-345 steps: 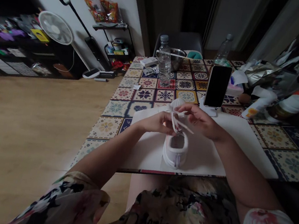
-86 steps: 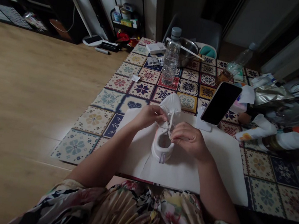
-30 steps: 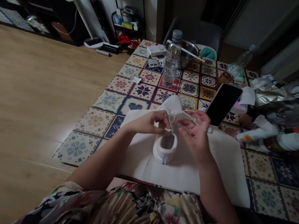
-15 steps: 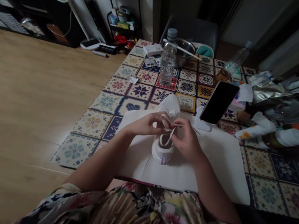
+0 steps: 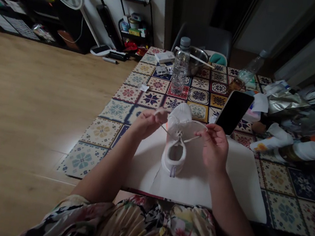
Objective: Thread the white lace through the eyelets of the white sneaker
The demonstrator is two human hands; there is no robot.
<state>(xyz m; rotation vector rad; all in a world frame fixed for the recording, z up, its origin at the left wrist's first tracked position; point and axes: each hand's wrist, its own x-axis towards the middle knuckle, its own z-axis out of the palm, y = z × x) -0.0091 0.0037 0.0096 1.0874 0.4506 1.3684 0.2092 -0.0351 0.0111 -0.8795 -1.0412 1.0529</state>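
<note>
A white lace-up shoe (image 5: 172,167) stands on a white sheet (image 5: 194,186), its toe pointing away from me and its heel toward me. My left hand (image 5: 150,121) is closed on one shoelace at the left of the shoe. On the other side my right hand (image 5: 215,145) pinches the other end of the shoelace (image 5: 192,139). Both lace ends stretch outward from a crossing or knot above the shoe's tongue; I cannot tell which. The shoe's opening faces up between my two hands.
Beyond the shoe stands a clear bottle (image 5: 180,70), with a metal bowl (image 5: 197,62) behind it. A phone (image 5: 233,111) leans upright at the right. Farther right lie a white tube (image 5: 272,139), a jar (image 5: 300,151) and crumpled bags (image 5: 289,104). The patterned tablecloth (image 5: 96,129) ends at the left.
My hands have moved apart, left and right, from close together over the shoe. The laces are now drawn out to both sides, and the shoe's opening is uncovered. The view has shifted slightly.
</note>
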